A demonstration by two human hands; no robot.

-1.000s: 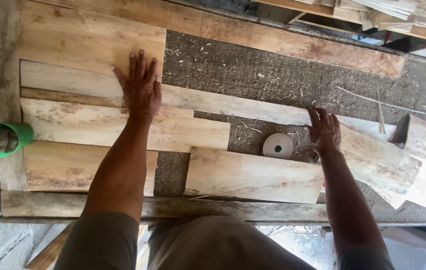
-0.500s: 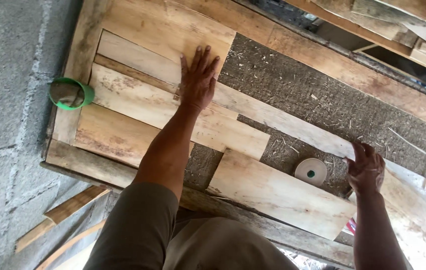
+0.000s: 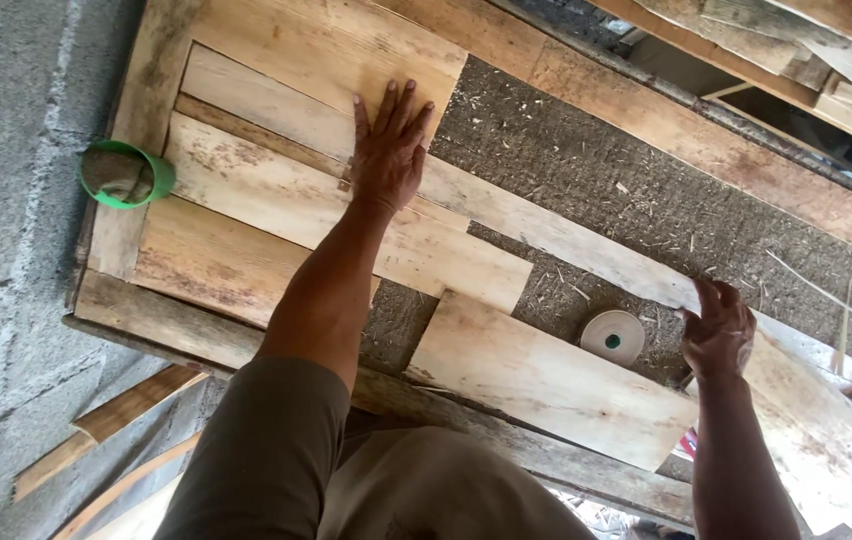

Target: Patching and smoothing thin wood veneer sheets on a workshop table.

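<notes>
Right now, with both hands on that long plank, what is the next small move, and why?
Probably slide the long plank snug against the neighbouring board. The left hand lies flat on its near end, the right hand grips its far edge, and rough bare surface shows beside it.

Green cup (image 3: 126, 174) on the frame's left edge, white tape roll (image 3: 613, 336) on the gritty board, grey block wall (image 3: 6, 250) alongside.

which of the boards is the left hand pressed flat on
The left hand lies flat on the long narrow board running diagonally across the bench; the right hand grips its far end. The other boards are shorter.
</notes>
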